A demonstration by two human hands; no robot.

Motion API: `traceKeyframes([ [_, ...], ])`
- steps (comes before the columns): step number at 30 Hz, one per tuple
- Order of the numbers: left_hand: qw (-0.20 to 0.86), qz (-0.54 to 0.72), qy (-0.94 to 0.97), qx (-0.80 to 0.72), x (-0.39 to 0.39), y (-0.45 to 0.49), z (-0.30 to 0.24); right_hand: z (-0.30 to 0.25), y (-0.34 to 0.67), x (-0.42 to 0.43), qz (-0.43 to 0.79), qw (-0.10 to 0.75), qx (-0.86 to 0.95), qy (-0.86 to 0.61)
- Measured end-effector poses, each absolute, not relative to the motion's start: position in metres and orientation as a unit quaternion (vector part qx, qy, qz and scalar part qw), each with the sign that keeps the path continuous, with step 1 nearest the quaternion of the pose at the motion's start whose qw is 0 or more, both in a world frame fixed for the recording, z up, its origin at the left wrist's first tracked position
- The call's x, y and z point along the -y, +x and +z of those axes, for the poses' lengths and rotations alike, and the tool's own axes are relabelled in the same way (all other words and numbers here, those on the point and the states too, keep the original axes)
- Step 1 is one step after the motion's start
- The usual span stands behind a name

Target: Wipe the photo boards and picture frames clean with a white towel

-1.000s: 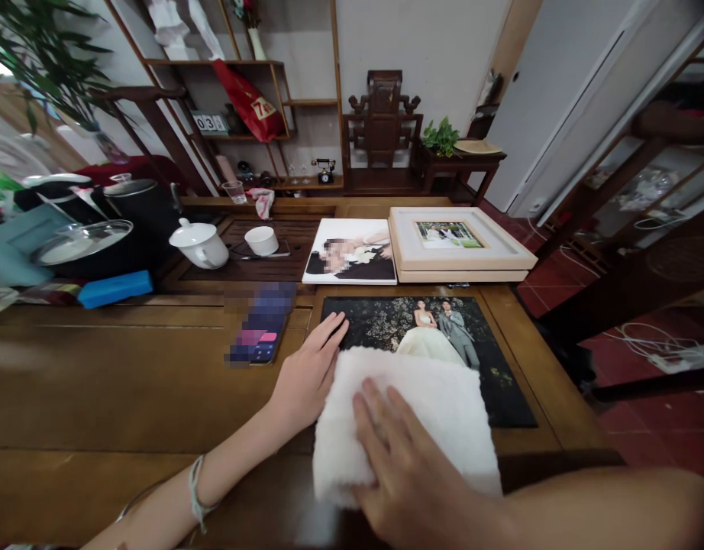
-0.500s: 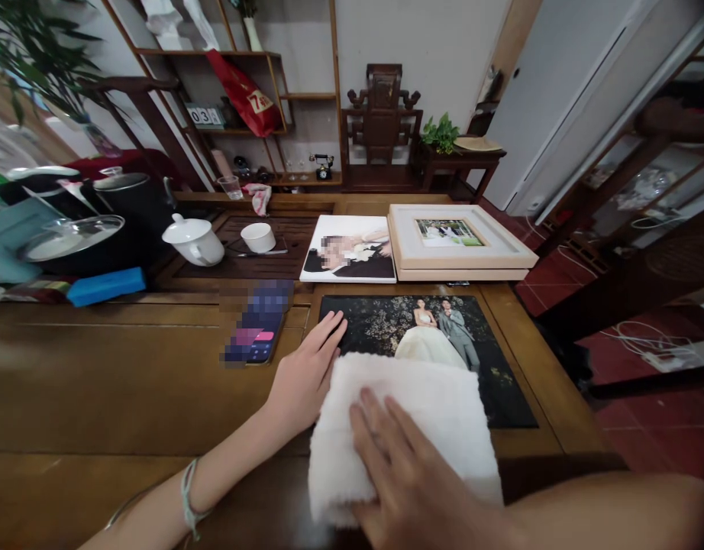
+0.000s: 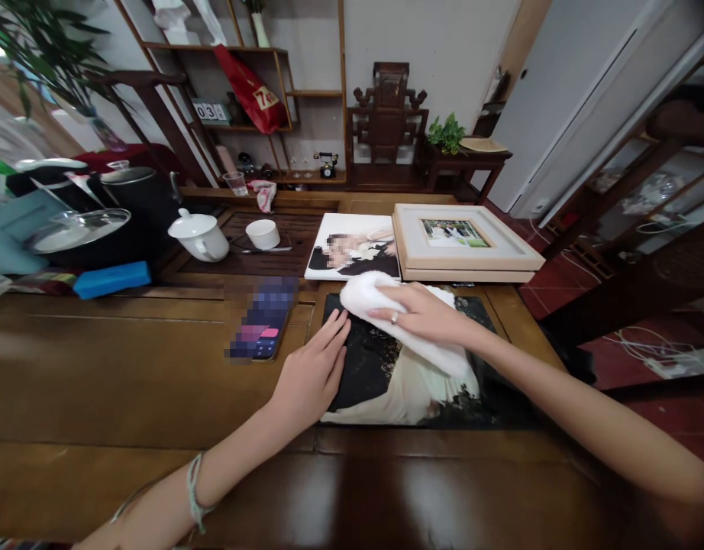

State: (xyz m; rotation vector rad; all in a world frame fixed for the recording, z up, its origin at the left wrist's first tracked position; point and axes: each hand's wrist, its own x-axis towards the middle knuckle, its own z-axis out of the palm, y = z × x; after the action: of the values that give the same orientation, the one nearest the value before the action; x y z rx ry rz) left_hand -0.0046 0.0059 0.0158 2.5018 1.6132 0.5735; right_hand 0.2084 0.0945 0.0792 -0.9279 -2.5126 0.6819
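A dark wedding photo panel (image 3: 357, 374) lies flat on the wooden table. My left hand (image 3: 314, 374) rests on its left edge, fingers stretched out and lying flat. Across the panel's upper part is a white fluffy cloth (image 3: 366, 294), partly bunched up. My right hand (image 3: 424, 312), with a ring on one finger, grips this cloth and presses it against the photo. The cloth and my right forearm hide much of the picture's upper and right parts. Just left of the panel lies a phone (image 3: 266, 317) with its screen lit.
Beyond the panel are a white-edged photo print (image 3: 323, 267) and stacked pale wooden frames (image 3: 472, 265). A lidded white cup (image 3: 198, 235), a small white bowl (image 3: 263, 234), a blue block (image 3: 112, 280) and a glass-lidded pan (image 3: 82, 229) stand on the left. The table's right edge drops to red flooring.
My right hand has moved the cloth forward, from the near edge to the far part of the photo, uncovering the lower part. My left hand stays on the left edge.
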Motion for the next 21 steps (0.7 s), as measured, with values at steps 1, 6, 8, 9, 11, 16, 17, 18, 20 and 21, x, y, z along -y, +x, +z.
traceKeyframes([
  [1, 0.055, 0.190, 0.824, -0.531, -0.006, -0.005, 0.015, 0.081, 0.199, -0.101, 0.258, 0.186, 0.891, -0.323],
  [6, 0.061, 0.198, 0.819, -0.535, -0.007, -0.006, 0.013, 0.086, 0.169, -0.118, 0.272, 0.148, 0.912, -0.269],
  [8, 0.064, 0.201, 0.819, -0.534, -0.007, -0.005, 0.013, 0.084, 0.174, -0.115, 0.244, 0.136, 0.922, -0.270],
  [9, 0.066, 0.203, 0.819, -0.533, -0.007, -0.005, 0.013, 0.082, 0.181, -0.111, 0.231, 0.127, 0.923, -0.279],
  [11, 0.069, 0.206, 0.819, -0.531, -0.007, -0.005, 0.014, 0.078, 0.202, -0.102, 0.210, 0.106, 0.922, -0.309],
  [16, 0.075, 0.195, 0.821, -0.532, -0.006, -0.004, 0.016, 0.071, 0.276, -0.077, 0.128, 0.094, 0.913, -0.375],
  [17, 0.076, 0.193, 0.821, -0.532, -0.006, -0.004, 0.017, 0.070, 0.289, -0.074, 0.112, 0.097, 0.910, -0.387],
  [18, 0.075, 0.193, 0.821, -0.533, -0.006, -0.003, 0.017, 0.069, 0.300, -0.071, 0.098, 0.099, 0.907, -0.397],
  [20, 0.074, 0.193, 0.821, -0.533, -0.006, -0.003, 0.017, 0.066, 0.315, -0.067, 0.077, 0.107, 0.904, -0.407],
  [21, 0.074, 0.193, 0.821, -0.533, -0.006, -0.003, 0.018, 0.065, 0.318, -0.066, 0.066, 0.115, 0.906, -0.402],
])
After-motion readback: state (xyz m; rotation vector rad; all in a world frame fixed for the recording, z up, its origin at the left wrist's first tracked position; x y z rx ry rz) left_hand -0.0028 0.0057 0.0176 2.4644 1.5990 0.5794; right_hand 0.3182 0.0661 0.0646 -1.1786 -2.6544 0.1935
